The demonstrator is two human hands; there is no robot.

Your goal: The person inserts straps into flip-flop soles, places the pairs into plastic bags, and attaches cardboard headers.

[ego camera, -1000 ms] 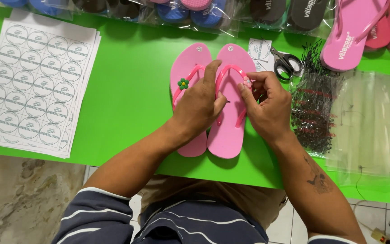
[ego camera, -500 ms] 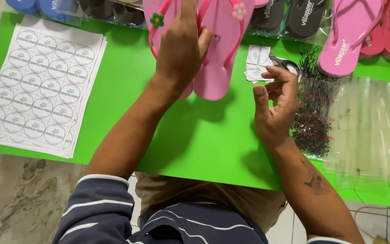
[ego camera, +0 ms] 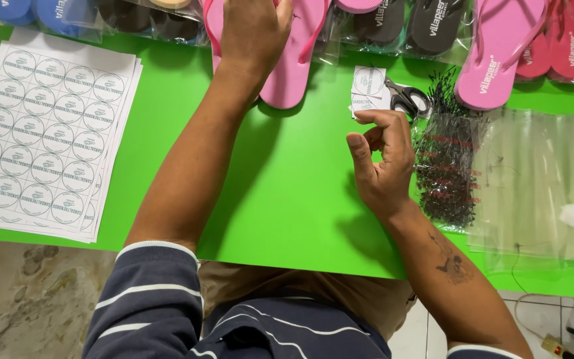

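Note:
My left hand (ego camera: pixel 252 30) reaches far forward and grips a pair of pink flip-flops (ego camera: pixel 295 63) at the table's back edge, partly out of frame. My right hand (ego camera: pixel 381 156) hovers over the green table top (ego camera: pixel 287 186) with fingers curled and nothing visible in them. It is just left of a clear bag of small black ties (ego camera: pixel 445 159). A small white sticker sheet (ego camera: pixel 369 90) and a pair of scissors (ego camera: pixel 406 100) lie just beyond my right hand.
Sheets of round stickers (ego camera: pixel 44 136) lie at the left. Bagged flip-flops in blue (ego camera: pixel 28 10), dark grey (ego camera: pixel 426 23), pink (ego camera: pixel 499 50) and red (ego camera: pixel 573 40) line the back edge. A stack of clear plastic bags (ego camera: pixel 546 183) lies at the right.
My left hand has carried the pink flip-flops from the middle of the table away to the back edge. My right hand has let go of them and drawn back to the right.

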